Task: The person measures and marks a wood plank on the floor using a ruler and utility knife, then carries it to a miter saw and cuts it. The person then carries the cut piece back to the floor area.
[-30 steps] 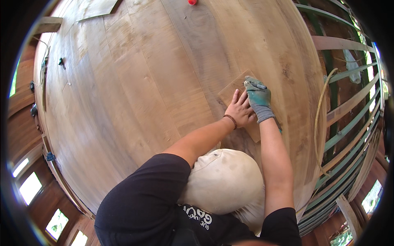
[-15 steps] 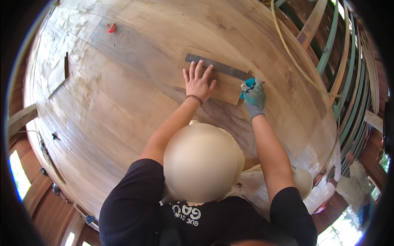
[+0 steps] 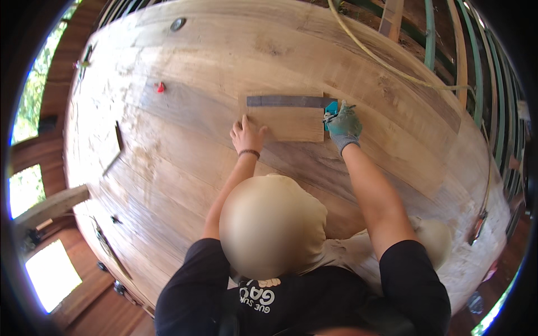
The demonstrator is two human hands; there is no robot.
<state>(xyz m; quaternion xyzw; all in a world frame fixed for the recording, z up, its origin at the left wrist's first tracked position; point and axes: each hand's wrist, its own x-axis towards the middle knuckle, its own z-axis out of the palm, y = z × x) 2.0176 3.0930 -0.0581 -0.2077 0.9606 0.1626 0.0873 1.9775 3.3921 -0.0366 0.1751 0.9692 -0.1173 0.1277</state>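
A short, flat wooden board [image 3: 284,126] lies on the wide plank surface. Across it, close to its far edge, rests the dark metal blade of a combination square [image 3: 286,101], whose teal head sits at the board's right edge. My right hand [image 3: 344,124], in a grey-green glove, is closed around that teal head. Its fingertips are partly hidden, and I cannot make out whether anything else is in them. My left hand [image 3: 247,136], bare with a dark bracelet at the wrist, has its fingers apart at the board's near left corner, below the blade's left end.
Wide planks [image 3: 185,140] spread around the board. A small red object [image 3: 160,87] lies to the left, a round dark disc [image 3: 178,24] farther off. A yellow hose [image 3: 386,64] runs along the far right, before green and brown slats [image 3: 430,33]. A wooden beam [image 3: 53,208] juts in at left.
My left hand has come off the square's blade and moved left to the board's corner. The square now lies straighter across the board, still in my right hand. The whole view has turned.
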